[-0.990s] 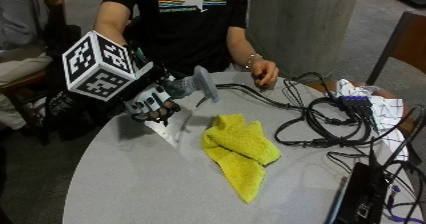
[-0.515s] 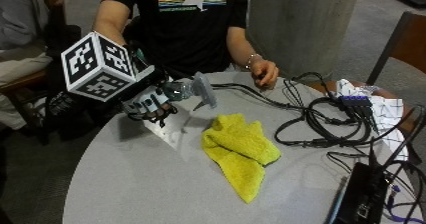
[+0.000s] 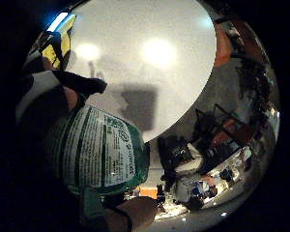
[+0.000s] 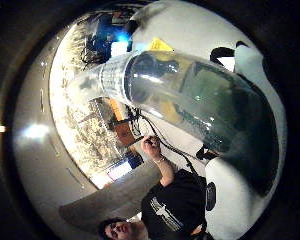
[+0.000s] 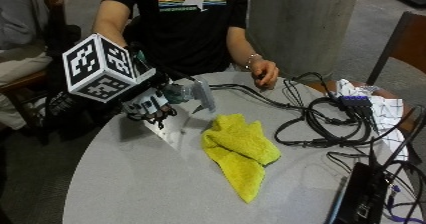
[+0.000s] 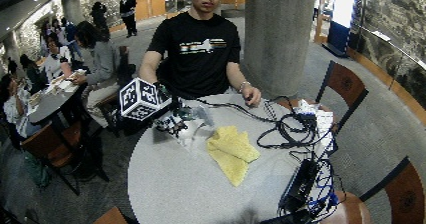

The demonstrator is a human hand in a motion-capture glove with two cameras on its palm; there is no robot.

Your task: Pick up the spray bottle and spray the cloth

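Gloved right hand (image 5: 152,105) wrapped round spray bottle (image 5: 190,93), held above table (image 5: 133,184) at left, nozzle end toward yellow cloth (image 5: 241,151) lying flat mid-table. Bottle near cloth, not touching. For a good spray: keep nozzle aimed down at cloth centre, close in, then squeeze trigger. Bottle clear with green label (image 3: 104,154); liquid level hard to tell. Bare hand (image 5: 264,73) resting far side by cables (image 5: 319,124).
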